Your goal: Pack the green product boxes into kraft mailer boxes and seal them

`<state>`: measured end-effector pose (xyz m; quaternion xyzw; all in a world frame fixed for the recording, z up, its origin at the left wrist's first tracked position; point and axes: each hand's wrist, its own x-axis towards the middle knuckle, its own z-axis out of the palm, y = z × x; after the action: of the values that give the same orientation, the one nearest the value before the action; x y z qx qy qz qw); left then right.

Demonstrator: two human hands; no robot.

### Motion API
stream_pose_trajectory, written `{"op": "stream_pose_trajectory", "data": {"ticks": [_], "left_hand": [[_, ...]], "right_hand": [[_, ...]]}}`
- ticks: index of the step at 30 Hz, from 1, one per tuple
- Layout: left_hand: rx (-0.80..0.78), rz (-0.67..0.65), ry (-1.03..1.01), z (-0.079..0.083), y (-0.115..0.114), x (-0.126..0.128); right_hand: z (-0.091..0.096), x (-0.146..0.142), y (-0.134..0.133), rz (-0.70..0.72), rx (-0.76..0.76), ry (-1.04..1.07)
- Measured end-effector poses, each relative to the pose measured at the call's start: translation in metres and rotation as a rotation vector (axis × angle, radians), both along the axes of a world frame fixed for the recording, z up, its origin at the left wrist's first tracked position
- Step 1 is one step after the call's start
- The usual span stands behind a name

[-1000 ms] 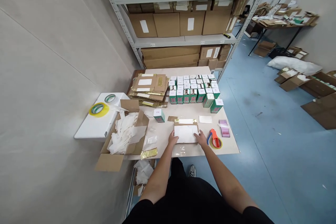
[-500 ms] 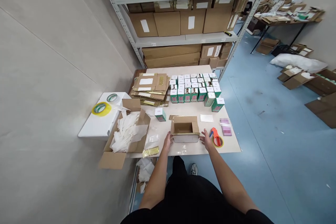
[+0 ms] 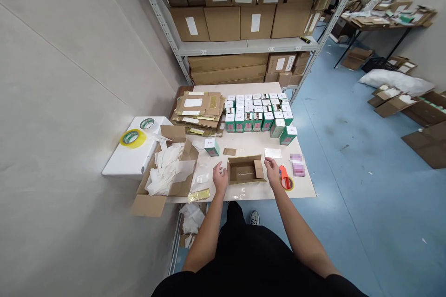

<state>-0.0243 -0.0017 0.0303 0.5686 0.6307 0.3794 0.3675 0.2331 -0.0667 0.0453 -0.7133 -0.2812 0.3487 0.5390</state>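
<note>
A small cardboard box [image 3: 243, 171] lies on the table in front of me, its top open and its inside bare apart from a folded flap at the right. My left hand [image 3: 219, 177] is at the box's left side with fingers raised and apart; whether it touches the cardboard I cannot tell. On the opposite side my right hand [image 3: 272, 171] is open, its fingers by the right wall. An orange tape dispenser [image 3: 285, 177] with a yellow roll lies just right of that hand. A single green-and-white carton [image 3: 212, 147] stands beyond my left hand.
Rows of green-and-white cartons [image 3: 248, 122] stand at the back, beside stacked flattened cardboard [image 3: 197, 111]. An open box of white paper [image 3: 166, 171] occupies the left. Tape rolls [image 3: 133, 138] rest on a white box. A white card [image 3: 272, 153] lies to the right. Loaded shelving [image 3: 244, 46] stands behind.
The box has tipped, so more of its inside shows and its pale front side no longer does. Both hands have moved up slightly along its sides.
</note>
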Motion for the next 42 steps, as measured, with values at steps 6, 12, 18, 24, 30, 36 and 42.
{"op": "stream_pose_trajectory", "data": {"ticks": [6, 12, 18, 24, 30, 36, 42], "left_hand": [[-0.11, -0.595, 0.378, 0.003, 0.004, 0.01], [-0.371, -0.658, 0.515, -0.023, -0.015, 0.002], [-0.165, -0.518, 0.493, -0.043, -0.047, 0.01], [0.027, -0.475, 0.422, -0.031, -0.053, 0.014], [0.059, -0.404, 0.307, -0.011, -0.062, 0.0], [0.035, -0.257, 0.206, 0.015, -0.081, -0.021], [0.103, -0.147, 0.285, 0.046, -0.106, -0.037]], "right_hand": [[0.011, -0.042, 0.024, 0.66, -0.031, -0.402], [-0.005, -0.021, -0.01, 0.615, -0.358, -0.843], [-0.021, -0.014, -0.035, 0.503, -0.262, -0.733], [-0.019, -0.04, -0.03, 0.69, -0.072, -0.603], [0.002, -0.023, -0.039, 0.623, -0.242, -0.75], [0.013, -0.014, -0.05, 0.685, -0.171, -0.612], [0.019, -0.049, -0.046, 0.692, -0.06, -0.526]]}}
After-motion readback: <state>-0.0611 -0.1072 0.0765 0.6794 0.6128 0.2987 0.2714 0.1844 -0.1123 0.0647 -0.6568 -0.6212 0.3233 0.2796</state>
